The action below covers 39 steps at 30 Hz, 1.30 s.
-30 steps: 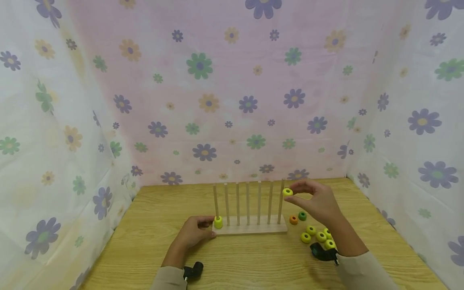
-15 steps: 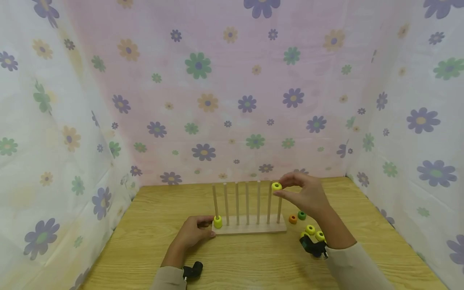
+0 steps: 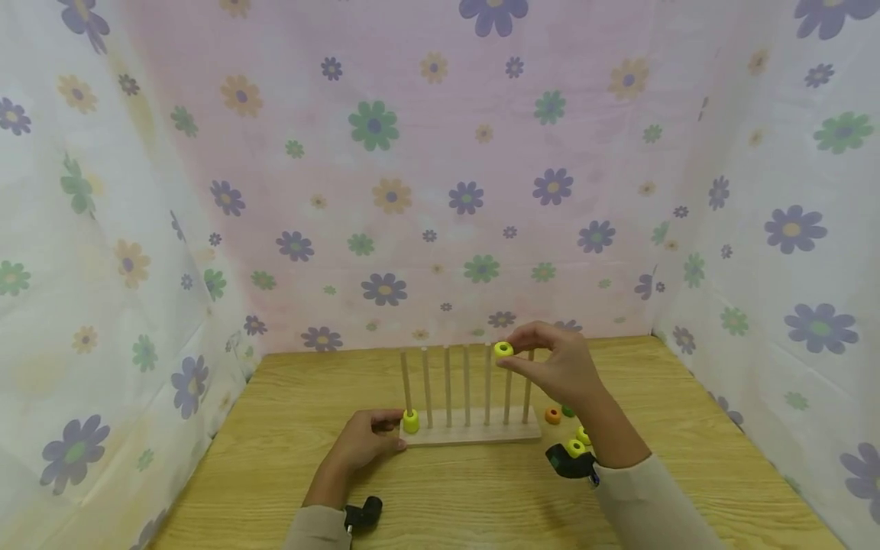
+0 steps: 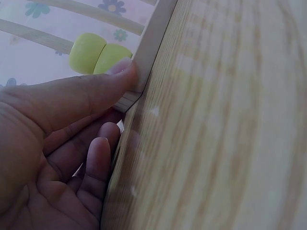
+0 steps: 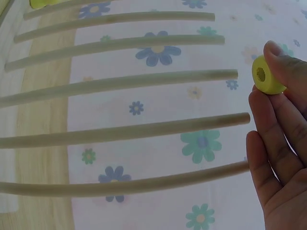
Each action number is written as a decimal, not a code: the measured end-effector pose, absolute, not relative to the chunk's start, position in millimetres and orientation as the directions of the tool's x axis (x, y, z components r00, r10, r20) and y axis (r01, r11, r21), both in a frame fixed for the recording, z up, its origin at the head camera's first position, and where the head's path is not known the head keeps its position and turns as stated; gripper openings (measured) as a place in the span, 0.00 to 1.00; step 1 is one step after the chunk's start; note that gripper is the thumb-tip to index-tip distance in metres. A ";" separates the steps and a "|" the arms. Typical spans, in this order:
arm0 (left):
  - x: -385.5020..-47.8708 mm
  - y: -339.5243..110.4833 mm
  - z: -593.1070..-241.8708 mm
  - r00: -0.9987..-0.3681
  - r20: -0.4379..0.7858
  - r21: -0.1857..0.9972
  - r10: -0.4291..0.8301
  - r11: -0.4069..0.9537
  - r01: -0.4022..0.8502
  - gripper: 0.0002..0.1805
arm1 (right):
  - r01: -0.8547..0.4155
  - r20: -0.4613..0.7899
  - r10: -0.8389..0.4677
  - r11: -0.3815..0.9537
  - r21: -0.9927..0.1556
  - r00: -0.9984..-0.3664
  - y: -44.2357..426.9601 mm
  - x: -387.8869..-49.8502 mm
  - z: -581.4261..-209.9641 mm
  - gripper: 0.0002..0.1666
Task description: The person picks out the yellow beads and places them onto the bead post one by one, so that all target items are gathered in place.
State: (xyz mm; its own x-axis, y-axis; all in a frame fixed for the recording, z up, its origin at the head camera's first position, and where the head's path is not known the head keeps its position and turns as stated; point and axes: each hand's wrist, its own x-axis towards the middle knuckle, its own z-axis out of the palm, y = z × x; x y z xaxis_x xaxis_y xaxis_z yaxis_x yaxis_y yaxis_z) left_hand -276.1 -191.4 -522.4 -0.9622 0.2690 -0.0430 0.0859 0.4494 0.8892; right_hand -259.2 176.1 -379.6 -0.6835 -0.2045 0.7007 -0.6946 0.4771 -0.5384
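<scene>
A wooden peg rack point(image 3: 474, 437), with several upright pegs on a flat base, stands on the table. My left hand point(image 3: 359, 441) grips the left end of its base; in the left wrist view the thumb point(image 4: 103, 88) presses the base's front edge. Two yellow beads point(image 4: 88, 52) sit stacked at the foot of the leftmost peg. High over the rack's right half, my right hand point(image 3: 560, 368) pinches another yellow bead point(image 3: 504, 349) between thumb and fingers. Seen from the right wrist, this bead point(image 5: 268, 79) is off the peg tips, its hole facing the pegs.
Right of the rack lie an orange bead point(image 3: 553, 416), a green bead point(image 3: 567, 411) and loose yellow beads point(image 3: 576, 448), partly hidden by the right arm and its wrist camera point(image 3: 571, 461). Flowered cloth point(image 3: 440, 191) walls the table at the back and both sides.
My right hand has carried the yellow bead leftward and slightly up, from beside the rightmost peg to further along the peg tops. The left hand keeps its hold on the base.
</scene>
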 end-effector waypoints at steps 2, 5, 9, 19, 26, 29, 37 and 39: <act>-276.2 -191.4 -523.0 -0.963 -0.044 0.889 0.267 0.450 0.084 0.29 | -0.694 0.698 -0.209 0.478 -0.538 -0.685 173.5 -258.7 -377.7 0.17; -276.3 -191.2 -523.8 -0.962 -0.046 0.889 0.268 0.450 0.083 0.29 | -0.699 0.701 -0.214 0.475 -0.534 -0.681 169.2 -258.6 -375.4 0.17; -276.5 -191.2 -523.7 -0.962 -0.045 0.890 0.270 0.448 0.085 0.29 | -0.710 0.708 -0.213 0.456 -0.537 -0.673 162.7 -258.4 -372.8 0.16; -277.8 -192.9 -526.2 -0.961 -0.052 0.882 0.272 0.464 0.084 0.29 | -0.738 0.721 -0.246 0.439 -0.513 -0.648 147.4 -260.1 -368.3 0.16; -274.7 -190.7 -522.1 -0.964 -0.044 0.889 0.262 0.450 0.082 0.29 | -0.743 0.713 -0.260 0.413 -0.527 -0.651 137.1 -262.9 -359.0 0.15; -273.3 -189.8 -521.3 -0.964 -0.046 0.893 0.262 0.443 0.078 0.29 | -0.741 0.706 -0.267 0.404 -0.536 -0.656 132.2 -263.1 -356.6 0.14; -273.5 -189.9 -520.5 -0.964 -0.050 0.892 0.260 0.446 0.074 0.30 | -0.737 0.690 -0.285 0.400 -0.545 -0.665 119.9 -266.2 -354.3 0.14; -274.5 -190.3 -521.2 -0.964 -0.049 0.890 0.260 0.450 0.076 0.30 | -0.736 0.687 -0.288 0.399 -0.547 -0.667 116.5 -266.6 -353.9 0.13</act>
State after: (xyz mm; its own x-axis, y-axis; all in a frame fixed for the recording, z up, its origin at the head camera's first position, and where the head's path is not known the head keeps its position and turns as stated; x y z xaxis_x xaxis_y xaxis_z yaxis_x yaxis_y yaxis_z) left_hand -274.5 -190.3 -521.2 -0.9643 0.2603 -0.0493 0.0760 0.4503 0.8897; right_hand -266.6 116.5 -353.9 -0.6670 -0.2883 0.6870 -0.7359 0.3988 -0.5471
